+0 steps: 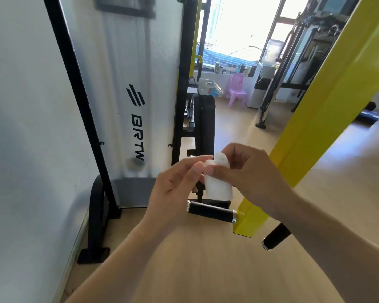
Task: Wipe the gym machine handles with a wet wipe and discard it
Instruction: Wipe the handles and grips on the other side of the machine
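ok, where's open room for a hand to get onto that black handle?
Both hands, left and right, pinch the wet wipe just above the left black handle. Bare floor lies below and in front of it, open up to the black base foot. Crowded: its right end meets the yellow arm, with black brackets close behind it.

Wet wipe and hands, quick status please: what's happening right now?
Both hands up: left hand and right hand pinching the wet wipe between them. Black handle on the yellow arm just below, untouched. Nothing in the way.
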`<state>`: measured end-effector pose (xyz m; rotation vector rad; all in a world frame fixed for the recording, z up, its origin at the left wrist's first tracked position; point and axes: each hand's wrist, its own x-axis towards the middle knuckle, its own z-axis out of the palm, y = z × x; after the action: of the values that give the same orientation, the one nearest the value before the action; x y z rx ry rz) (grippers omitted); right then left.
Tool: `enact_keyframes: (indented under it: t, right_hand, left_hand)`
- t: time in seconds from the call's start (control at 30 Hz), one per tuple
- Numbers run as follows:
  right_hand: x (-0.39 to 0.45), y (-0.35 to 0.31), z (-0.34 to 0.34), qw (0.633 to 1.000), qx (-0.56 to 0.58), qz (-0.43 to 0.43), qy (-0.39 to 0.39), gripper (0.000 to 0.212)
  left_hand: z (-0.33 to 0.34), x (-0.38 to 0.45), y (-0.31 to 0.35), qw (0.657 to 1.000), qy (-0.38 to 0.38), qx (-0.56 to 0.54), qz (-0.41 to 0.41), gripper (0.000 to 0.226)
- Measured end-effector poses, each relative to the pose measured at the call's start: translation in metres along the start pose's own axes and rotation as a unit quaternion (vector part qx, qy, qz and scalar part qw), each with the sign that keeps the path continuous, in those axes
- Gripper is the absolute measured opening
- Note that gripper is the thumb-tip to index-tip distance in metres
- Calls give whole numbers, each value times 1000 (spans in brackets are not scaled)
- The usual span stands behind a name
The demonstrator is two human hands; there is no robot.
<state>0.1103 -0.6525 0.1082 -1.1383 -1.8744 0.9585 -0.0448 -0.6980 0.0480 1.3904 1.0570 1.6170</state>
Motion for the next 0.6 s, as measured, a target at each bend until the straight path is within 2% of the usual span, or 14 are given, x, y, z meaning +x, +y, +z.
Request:
enact_keyframes:
  t: [0.1,0.2,0.3,0.43,0.6]
  right_hand:
    - [1,3,2,1000,3,-8,8,61]
    - [-2,3,3,1000,18,-12,-4,66]
    - [-4,1,3,1000,-5,-19,-1,68]
    - [-5,3,2,998,-30,-58,7,70]
    - [-7,-1,6,996,-58,-57,25,64]
  left_hand:
    - [-2,-7,-5,990,-41,-127,-42,26]
    - [-3,-10,-6,990,-41,-121,-62,13]
    - [-6,-11,-6,991,-40,-109,-71,10]
    - [-10,-14,-3,989,-44,-115,-84,11]
    - [-10,-17,-1,982,-35,-146,-111,20]
